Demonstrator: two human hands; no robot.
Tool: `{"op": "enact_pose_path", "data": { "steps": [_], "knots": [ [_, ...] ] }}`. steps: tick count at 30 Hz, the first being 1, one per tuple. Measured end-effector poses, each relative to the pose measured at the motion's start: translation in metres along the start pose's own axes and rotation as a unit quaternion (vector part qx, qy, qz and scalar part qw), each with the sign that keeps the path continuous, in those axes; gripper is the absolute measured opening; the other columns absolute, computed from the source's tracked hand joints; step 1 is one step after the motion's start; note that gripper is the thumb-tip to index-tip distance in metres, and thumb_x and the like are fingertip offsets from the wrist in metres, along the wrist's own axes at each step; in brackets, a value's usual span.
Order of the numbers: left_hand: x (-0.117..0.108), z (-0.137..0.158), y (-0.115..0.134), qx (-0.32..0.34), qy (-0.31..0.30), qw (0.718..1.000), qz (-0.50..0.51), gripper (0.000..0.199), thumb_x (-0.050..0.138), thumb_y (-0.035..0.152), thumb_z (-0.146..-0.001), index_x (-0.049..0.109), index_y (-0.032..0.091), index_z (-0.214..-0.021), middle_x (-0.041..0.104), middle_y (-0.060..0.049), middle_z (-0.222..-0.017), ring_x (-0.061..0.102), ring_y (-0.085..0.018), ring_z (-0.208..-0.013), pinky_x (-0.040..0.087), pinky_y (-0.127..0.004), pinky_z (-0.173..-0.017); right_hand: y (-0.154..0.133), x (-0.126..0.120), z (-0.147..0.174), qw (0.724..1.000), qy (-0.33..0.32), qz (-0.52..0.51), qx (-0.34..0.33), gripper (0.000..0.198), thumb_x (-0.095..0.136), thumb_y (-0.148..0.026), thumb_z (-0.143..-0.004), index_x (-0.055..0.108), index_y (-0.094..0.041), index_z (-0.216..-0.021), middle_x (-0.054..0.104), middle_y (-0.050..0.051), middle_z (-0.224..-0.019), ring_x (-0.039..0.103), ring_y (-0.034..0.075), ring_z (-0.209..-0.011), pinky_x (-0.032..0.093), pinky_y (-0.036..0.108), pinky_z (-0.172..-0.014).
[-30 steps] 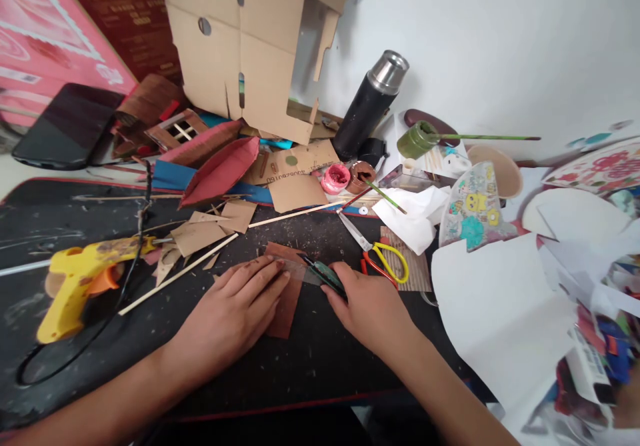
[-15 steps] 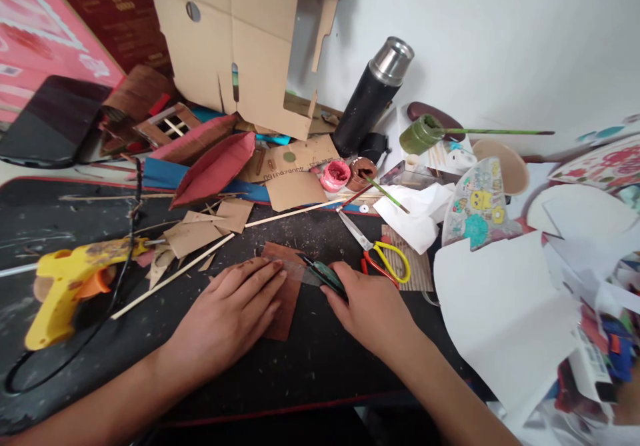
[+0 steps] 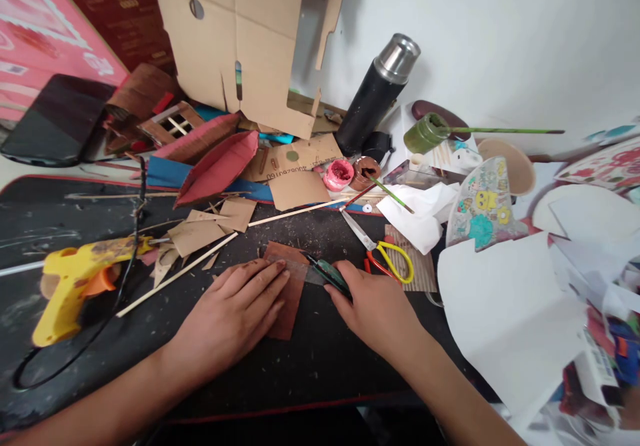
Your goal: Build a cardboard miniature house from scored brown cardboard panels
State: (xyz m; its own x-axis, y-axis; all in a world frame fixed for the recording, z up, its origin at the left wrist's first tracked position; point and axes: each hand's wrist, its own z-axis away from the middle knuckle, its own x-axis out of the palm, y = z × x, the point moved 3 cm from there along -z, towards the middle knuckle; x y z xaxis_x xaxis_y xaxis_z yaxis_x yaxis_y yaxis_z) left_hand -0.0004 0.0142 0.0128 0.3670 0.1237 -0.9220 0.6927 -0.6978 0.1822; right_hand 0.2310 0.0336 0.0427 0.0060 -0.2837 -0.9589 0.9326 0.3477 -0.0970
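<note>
My left hand (image 3: 245, 303) lies flat, fingers stretched out, over a brown-painted piece of card (image 3: 291, 306) on the black mat. Its fingertips press down a clear plastic strip (image 3: 299, 271), perhaps a ruler, that crosses the card. In my right hand (image 3: 373, 303) is a dark green utility knife (image 3: 331, 276), gripped between thumb and fingers. The knife's tip points left, at the card's upper right edge beside the strip. Just right of that hand lie scissors (image 3: 395, 263) with yellow and red handles.
A yellow glue gun (image 3: 75, 286) and its cord lie at left, near cardboard scraps (image 3: 197, 236) and thin wooden sticks (image 3: 175, 276). Behind stand open paint jars (image 3: 339, 176), a black flask (image 3: 373, 106) and a red cardboard boat shape (image 3: 217, 169). White paper (image 3: 505, 313) lies at right.
The whole scene sits slightly further right in view. Both hands, the card and the knife keep nearly the same positions relative to one another.
</note>
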Motion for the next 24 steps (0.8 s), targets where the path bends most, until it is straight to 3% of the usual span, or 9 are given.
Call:
{"op": "enact_pose_path", "data": {
  "steps": [8, 24],
  "knots": [
    [0.0005, 0.0014, 0.001, 0.009, 0.001, 1.0, 0.012, 0.036, 0.049, 0.019, -0.108, 0.076, 0.015, -0.13, 0.076, -0.013, -0.136, 0.067, -0.03, -0.126, 0.05, -0.044, -0.107, -0.0002, 0.0013, 0.001, 1.0, 0.026, -0.006, -0.007, 0.017, 0.056, -0.036, -0.102, 0.061, -0.02, -0.103, 0.075, 0.004, -0.072, 0.069, 0.022, -0.055, 0.021, 0.032, -0.053],
    [0.0021, 0.0022, -0.0014, -0.011, -0.001, 1.0, 0.022, 0.036, 0.048, 0.021, -0.109, 0.074, 0.015, -0.134, 0.076, -0.012, -0.137, 0.069, -0.029, -0.122, 0.051, -0.043, -0.105, -0.0011, -0.0007, -0.0003, 1.0, -0.002, -0.002, 0.003, 0.017, 0.059, -0.035, -0.103, 0.063, -0.02, -0.107, 0.078, 0.005, -0.077, 0.074, 0.025, -0.061, 0.017, 0.032, -0.054]
  ]
}}
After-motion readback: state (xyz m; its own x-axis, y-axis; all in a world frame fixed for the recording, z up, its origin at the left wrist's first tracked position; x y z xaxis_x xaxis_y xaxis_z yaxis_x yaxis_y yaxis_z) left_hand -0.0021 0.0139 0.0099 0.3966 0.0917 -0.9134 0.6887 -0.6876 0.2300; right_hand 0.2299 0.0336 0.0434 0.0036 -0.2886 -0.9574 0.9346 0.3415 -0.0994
